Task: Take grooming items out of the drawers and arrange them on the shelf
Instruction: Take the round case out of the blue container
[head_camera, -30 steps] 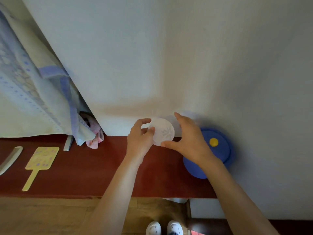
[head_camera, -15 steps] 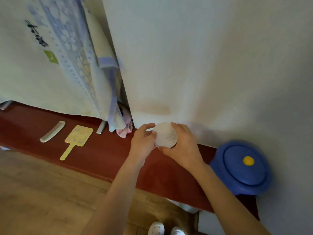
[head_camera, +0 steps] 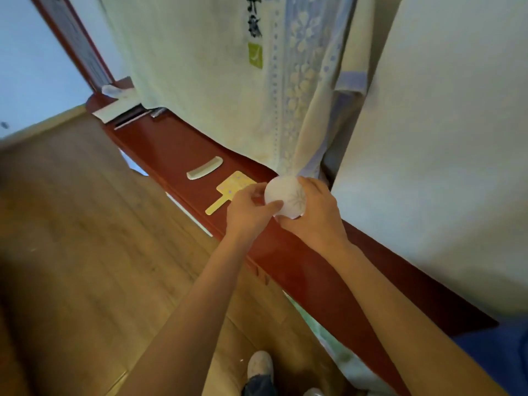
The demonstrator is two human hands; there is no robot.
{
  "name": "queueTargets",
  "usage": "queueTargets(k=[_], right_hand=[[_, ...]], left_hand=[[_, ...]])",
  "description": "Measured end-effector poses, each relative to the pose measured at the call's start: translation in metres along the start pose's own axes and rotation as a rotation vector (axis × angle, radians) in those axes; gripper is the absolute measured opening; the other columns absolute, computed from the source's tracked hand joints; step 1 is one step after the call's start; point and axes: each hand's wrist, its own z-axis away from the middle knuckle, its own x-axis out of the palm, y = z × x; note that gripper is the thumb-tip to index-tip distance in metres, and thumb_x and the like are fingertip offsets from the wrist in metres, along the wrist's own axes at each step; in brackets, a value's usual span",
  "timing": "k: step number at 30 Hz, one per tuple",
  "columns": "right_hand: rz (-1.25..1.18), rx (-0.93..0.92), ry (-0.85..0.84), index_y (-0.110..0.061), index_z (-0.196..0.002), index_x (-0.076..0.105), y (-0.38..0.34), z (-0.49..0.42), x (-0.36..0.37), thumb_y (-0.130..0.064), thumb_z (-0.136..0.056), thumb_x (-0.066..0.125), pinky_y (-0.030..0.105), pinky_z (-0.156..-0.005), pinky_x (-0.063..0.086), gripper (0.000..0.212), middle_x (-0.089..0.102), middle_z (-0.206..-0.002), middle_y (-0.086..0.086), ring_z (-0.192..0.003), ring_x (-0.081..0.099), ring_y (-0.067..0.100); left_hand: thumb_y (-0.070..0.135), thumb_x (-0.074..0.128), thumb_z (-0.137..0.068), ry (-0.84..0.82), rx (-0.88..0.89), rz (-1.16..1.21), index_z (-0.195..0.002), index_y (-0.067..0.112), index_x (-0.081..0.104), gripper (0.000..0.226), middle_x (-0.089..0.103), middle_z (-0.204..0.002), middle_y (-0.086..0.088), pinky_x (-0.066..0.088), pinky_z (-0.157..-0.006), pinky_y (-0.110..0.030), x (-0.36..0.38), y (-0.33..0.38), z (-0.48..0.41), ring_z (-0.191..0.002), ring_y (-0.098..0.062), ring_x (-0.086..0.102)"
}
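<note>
Grips white jar (head_camera: 285, 197) in left hand (head_camera: 247, 214) and right hand (head_camera: 317, 217), fingers (head_camera: 270, 207) curled round it. Holds it above red shelf (head_camera: 171, 150), near yellow paddle (head_camera: 235, 182).

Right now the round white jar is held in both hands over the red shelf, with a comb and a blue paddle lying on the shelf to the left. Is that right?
Not quite: the paddle is yellow, not blue, as the head view shows. The rest stands: the left hand and right hand hold the round white jar over the red shelf, and the comb lies there too.
</note>
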Motion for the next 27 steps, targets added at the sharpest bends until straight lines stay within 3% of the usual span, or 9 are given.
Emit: queueTargets(k=[3, 6, 9, 13, 17, 20, 27], right_hand=[[0.008, -0.019, -0.066, -0.009, -0.138, 0.039, -0.012, -0.015, 0.021, -0.041, -0.069, 0.079, 0.035, -0.094, 0.047, 0.087, 0.046, -0.136, 0.010, -0.124, 0.046, 0.024], [-0.029, 0.002, -0.131, -0.007, -0.140, 0.036, -0.017, -0.030, 0.043, -0.032, -0.070, 0.079, 0.038, -0.096, 0.045, 0.086, 0.042, -0.138, 0.012, -0.127, 0.042, 0.027], [-0.049, 0.022, -0.163, -0.003, -0.138, 0.037, -0.016, -0.042, 0.065, -0.031, -0.069, 0.081, 0.035, -0.093, 0.045, 0.086, 0.043, -0.137, 0.014, -0.125, 0.045, 0.028], [-0.058, 0.056, -0.198, -0.002, -0.138, 0.037, -0.008, -0.051, 0.090, -0.027, -0.070, 0.081, 0.030, -0.092, 0.041, 0.085, 0.041, -0.137, 0.015, -0.123, 0.044, 0.027], [-0.049, 0.106, -0.228, -0.002, -0.138, 0.037, 0.006, -0.055, 0.112, -0.025, -0.070, 0.080, 0.032, -0.093, 0.042, 0.084, 0.042, -0.136, 0.016, -0.121, 0.046, 0.029], [-0.049, 0.145, -0.235, -0.004, -0.135, 0.041, 0.016, -0.056, 0.126, -0.024, -0.067, 0.081, 0.033, -0.092, 0.043, 0.082, 0.045, -0.132, 0.015, -0.118, 0.048, 0.029], [-0.003, 0.187, -0.249, -0.003, -0.134, 0.043, 0.030, -0.057, 0.144, -0.026, -0.066, 0.082, 0.036, -0.089, 0.044, 0.082, 0.048, -0.130, 0.015, -0.119, 0.048, 0.030]], left_hand=[[0.024, 0.076, -0.075, 0.010, 0.000, -0.019, -0.120, 0.019, 0.061, 0.047, 0.061, -0.115, 0.007, 0.050, -0.083, -0.030, -0.022, -0.014, -0.013, -0.092, -0.014, 0.059], [0.026, 0.078, -0.074, -0.014, -0.011, -0.032, -0.123, 0.020, 0.058, 0.053, 0.057, -0.125, 0.004, 0.051, -0.088, -0.036, -0.036, -0.031, -0.028, -0.104, -0.019, 0.058], [0.023, 0.072, -0.078, -0.034, -0.015, -0.078, -0.124, 0.022, 0.057, 0.048, 0.058, -0.127, 0.005, 0.049, -0.093, -0.038, -0.042, -0.047, -0.047, -0.106, -0.019, 0.059], [0.016, 0.064, -0.081, -0.066, -0.041, -0.156, -0.123, 0.021, 0.058, 0.042, 0.061, -0.124, 0.004, 0.045, -0.085, -0.027, -0.040, -0.065, -0.073, -0.102, -0.015, 0.060], [0.014, 0.065, -0.082, -0.103, -0.029, -0.245, -0.121, 0.019, 0.058, 0.041, 0.059, -0.123, 0.004, 0.030, -0.071, -0.011, -0.033, -0.082, -0.091, -0.098, -0.009, 0.053], [0.012, 0.068, -0.080, -0.114, -0.047, -0.259, -0.122, 0.016, 0.059, 0.043, 0.061, -0.123, 0.001, 0.033, -0.078, -0.015, -0.027, -0.094, -0.101, -0.112, -0.016, 0.055], [0.012, 0.072, -0.077, -0.154, -0.070, -0.300, -0.124, 0.012, 0.059, 0.049, 0.062, -0.124, -0.004, 0.036, -0.083, -0.017, -0.014, -0.112, -0.116, -0.114, -0.019, 0.055]])
